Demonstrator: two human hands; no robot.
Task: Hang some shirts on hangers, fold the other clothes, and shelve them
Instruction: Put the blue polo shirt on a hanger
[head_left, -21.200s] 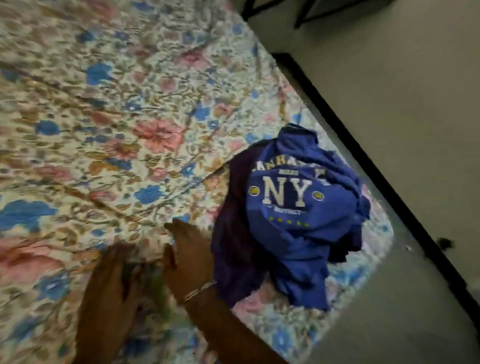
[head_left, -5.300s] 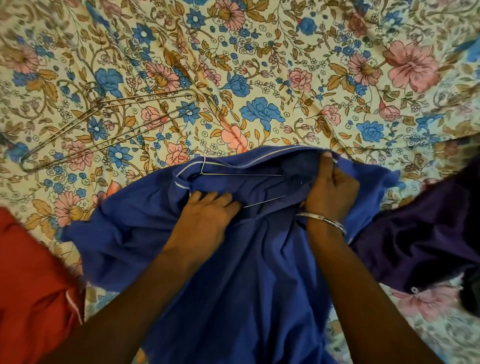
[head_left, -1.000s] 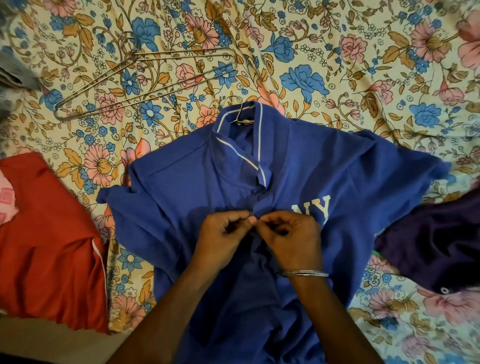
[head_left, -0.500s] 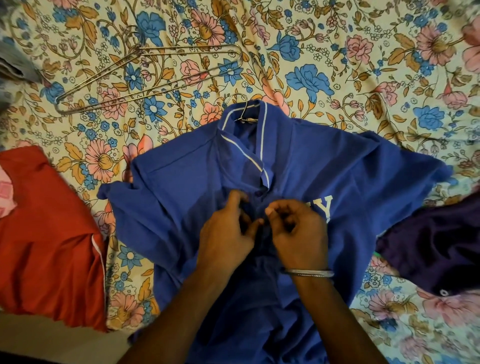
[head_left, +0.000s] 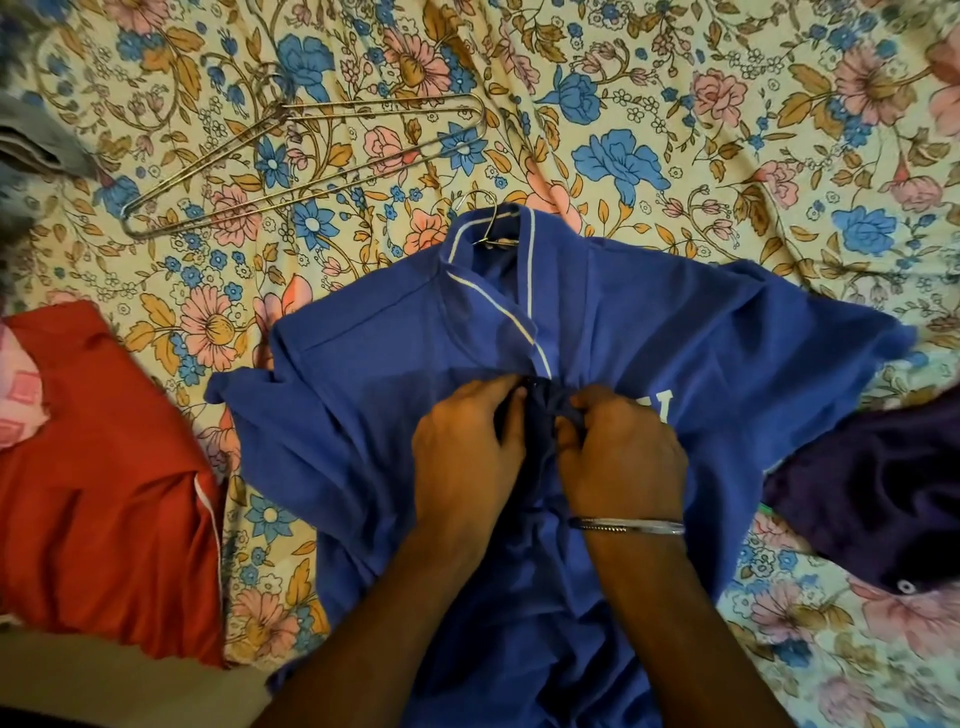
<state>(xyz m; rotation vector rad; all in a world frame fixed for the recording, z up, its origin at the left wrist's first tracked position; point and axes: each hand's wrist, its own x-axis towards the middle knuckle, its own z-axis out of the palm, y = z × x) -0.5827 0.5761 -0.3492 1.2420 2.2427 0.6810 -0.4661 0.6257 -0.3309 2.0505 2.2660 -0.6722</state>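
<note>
— Both hands have climbed the placket since a second ago, and now cover most of the white lettering. The left hand (head_left: 470, 441) and right hand (head_left: 618, 452) meet just under the collar's point, fingers curled, each pinching the front of the blue collared shirt with white piping (head_left: 363, 415).

— And where does that shirt lie?

— Spread front-up on the bed's cream floral sheet (head_left: 727, 156), with a wire hook (head_left: 480, 215) poking out of its neck. A thin silver bangle (head_left: 626, 526) rings the right wrist.

— Around it?

— A red garment (head_left: 104, 493) lies to the left, a dark purple garment (head_left: 872, 493) touches the shirt's right edge, and two bare metal wire hangers (head_left: 291, 161) rest farther up the bed.
</note>
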